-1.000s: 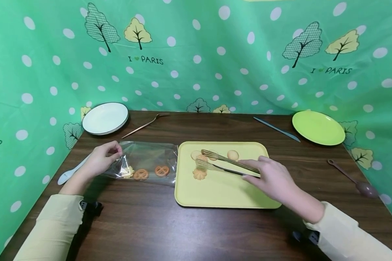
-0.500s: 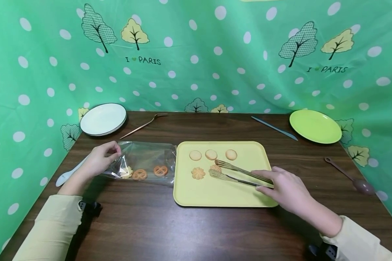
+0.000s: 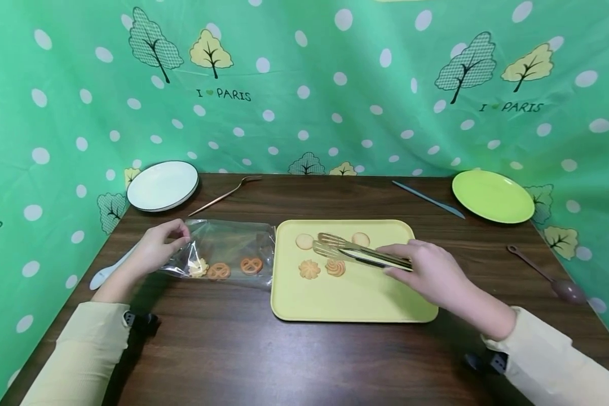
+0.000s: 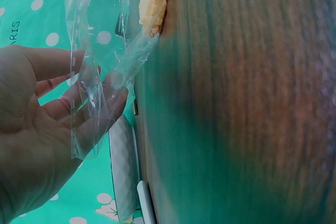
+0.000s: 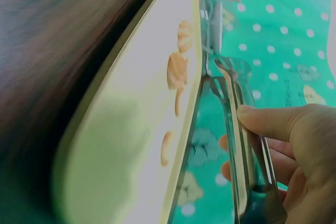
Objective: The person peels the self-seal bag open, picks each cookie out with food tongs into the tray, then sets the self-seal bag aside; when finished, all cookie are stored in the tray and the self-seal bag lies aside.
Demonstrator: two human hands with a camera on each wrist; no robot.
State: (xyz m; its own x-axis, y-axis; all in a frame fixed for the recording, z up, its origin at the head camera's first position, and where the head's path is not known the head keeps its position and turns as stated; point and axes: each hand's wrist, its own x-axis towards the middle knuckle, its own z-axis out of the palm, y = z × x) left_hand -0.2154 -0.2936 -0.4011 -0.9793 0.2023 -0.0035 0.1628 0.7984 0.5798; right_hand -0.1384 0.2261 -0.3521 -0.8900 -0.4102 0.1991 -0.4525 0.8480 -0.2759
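My left hand (image 3: 157,248) pinches the open edge of a clear plastic bag (image 3: 228,235) lying left of the tray. Inside it are a pale scalloped cookie (image 3: 198,267) and two pretzel cookies (image 3: 251,265). My right hand (image 3: 431,273) holds metal tongs (image 5: 239,145), thumb on one side and fingers on the other. The tongs' parted tips reach over the back row of the yellow tray (image 3: 330,301), covering the middle round cookie in the head view. Round cookies (image 3: 304,242) stand out on either side. In front lie a flower-shaped cookie (image 3: 309,269) and a swirl cookie (image 3: 335,268).
A white dish (image 3: 162,186) and a copper fork (image 3: 223,197) lie at the back left. Back right are a blue knife (image 3: 428,199) and a green plate (image 3: 493,196). A brown spoon (image 3: 565,291) lies far right; a pale blue utensil (image 3: 104,275) is partly under my left forearm.
The swirl cookie, between the tongs' tips a second ago, now lies on the tray right of the flower-shaped one. My right hand has moved the tongs back toward the round cookies. My left hand stays put.
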